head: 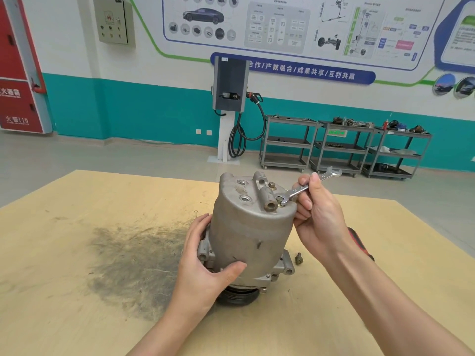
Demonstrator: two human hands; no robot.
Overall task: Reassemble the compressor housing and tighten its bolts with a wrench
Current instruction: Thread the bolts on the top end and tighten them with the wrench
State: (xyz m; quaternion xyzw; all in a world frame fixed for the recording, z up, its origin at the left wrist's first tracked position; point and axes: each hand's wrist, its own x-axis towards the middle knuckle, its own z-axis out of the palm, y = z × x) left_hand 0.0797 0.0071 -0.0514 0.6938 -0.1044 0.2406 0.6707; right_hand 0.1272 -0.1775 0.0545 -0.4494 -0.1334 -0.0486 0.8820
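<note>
We read white Chinese characters, "合作/产教融合/成果共享/互利共赢", on a blue wall banner (293, 68). The red fire cabinet (19, 73) at left shows "119". Lettering on the wall posters (277, 21) is too small to read.

Both forearms bare, no sleeves, gloves or rings visible.

one compressor housing (252, 227) stands on one wooden table (77, 253); on its top, two bolts (272, 186) and one wrench (305, 187); right of its base, one loose bolt (299, 258); behind it, three carts (285, 142).
</note>
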